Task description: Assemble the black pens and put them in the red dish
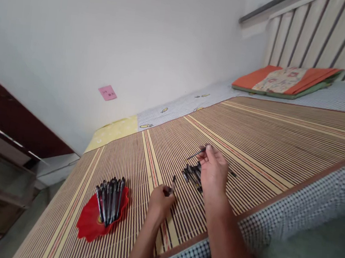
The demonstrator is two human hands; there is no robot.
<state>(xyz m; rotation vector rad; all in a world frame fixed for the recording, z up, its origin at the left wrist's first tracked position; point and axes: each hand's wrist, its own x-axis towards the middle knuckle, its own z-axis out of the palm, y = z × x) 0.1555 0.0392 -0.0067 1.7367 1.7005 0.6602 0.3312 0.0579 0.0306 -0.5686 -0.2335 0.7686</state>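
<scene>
My left hand (160, 201) pinches a pen cap (173, 183); right hand (214, 172) grips a pen (196, 153) above the loose pile (192, 175). Next, I'd judge, capping calls for aligning them.

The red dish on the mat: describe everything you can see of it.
The red dish is shallow, glossy and plastic-looking, with a wavy, petal-like rim. It lies flat on the striped mat near its left end, close to the bed's front edge. A row of dark pens rests in it, fanned side by side, their upper ends reaching past the far rim. A small yellowish mark shows at its centre. Neither hand touches it; the left hand is the nearer, off to its right.
</scene>
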